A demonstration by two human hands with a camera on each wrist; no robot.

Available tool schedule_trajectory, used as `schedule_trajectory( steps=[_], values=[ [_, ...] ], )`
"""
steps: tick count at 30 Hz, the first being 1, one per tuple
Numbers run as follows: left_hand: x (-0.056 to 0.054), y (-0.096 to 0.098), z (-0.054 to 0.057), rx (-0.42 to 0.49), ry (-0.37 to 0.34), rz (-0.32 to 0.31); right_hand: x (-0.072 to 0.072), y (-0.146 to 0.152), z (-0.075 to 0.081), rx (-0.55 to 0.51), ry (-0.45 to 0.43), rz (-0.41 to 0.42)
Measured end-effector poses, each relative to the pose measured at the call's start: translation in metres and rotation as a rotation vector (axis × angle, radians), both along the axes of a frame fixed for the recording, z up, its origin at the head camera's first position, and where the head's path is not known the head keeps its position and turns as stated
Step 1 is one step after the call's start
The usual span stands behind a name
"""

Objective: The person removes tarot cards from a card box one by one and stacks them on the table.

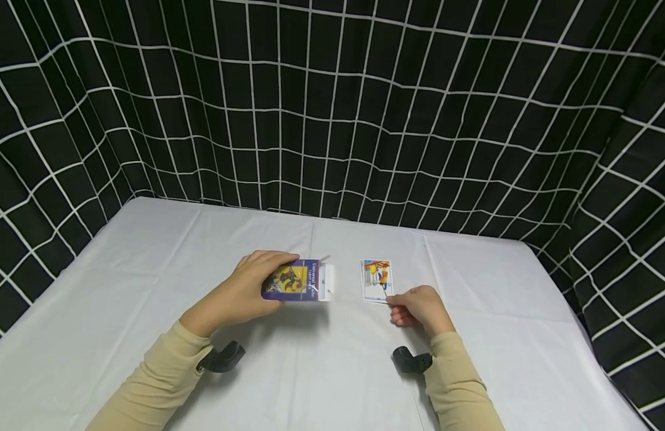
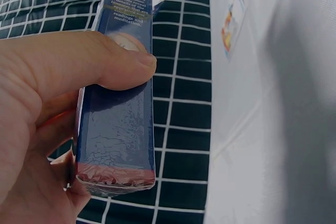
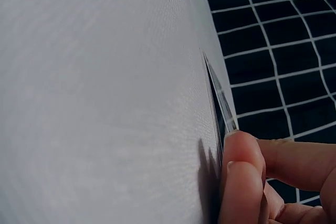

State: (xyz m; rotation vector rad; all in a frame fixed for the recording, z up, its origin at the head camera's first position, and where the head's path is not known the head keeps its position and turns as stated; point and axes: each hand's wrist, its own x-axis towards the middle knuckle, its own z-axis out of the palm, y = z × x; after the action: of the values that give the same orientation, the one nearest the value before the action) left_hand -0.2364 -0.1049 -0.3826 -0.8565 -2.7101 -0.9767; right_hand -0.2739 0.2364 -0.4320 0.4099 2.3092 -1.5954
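Note:
My left hand [image 1: 246, 290] grips a blue tarot card box [image 1: 295, 280], with thumb and fingers on opposite narrow sides. The box's right end stands open, its white flap [image 1: 329, 286] sticking out. In the left wrist view the thumb presses on the printed side of the tarot box [image 2: 118, 135]. My right hand [image 1: 421, 308] pinches the near right corner of a picture card [image 1: 376, 280], the rest of its fingers curled. Seen edge-on in the right wrist view, the tilted card [image 3: 220, 95] rises from the cards beneath it.
A white cloth [image 1: 332, 371] with light creases covers the table. Black curtains with a white grid [image 1: 332, 120] stand behind it and at both sides. Black wrist-camera mounts [image 1: 224, 357] project inward from both sleeves, low over the cloth.

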Motion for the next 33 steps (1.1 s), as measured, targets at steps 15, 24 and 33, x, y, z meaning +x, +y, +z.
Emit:
schedule_trajectory(
  steps=[15, 24, 33],
  values=[
    [0.0005, 0.0014, -0.0004, -0.004, -0.003, -0.005, 0.0014, 0.0, -0.0014, 0.028, 0.036, -0.027],
    [-0.0003, 0.0011, -0.0005, -0.009, -0.004, -0.006, 0.0016, -0.0017, -0.0024, 0.046, 0.045, -0.035],
    [0.0003, -0.0005, 0.0007, -0.001, -0.01, 0.0, -0.0009, 0.0018, 0.0062, 0.153, 0.09, -0.055]
  ],
)
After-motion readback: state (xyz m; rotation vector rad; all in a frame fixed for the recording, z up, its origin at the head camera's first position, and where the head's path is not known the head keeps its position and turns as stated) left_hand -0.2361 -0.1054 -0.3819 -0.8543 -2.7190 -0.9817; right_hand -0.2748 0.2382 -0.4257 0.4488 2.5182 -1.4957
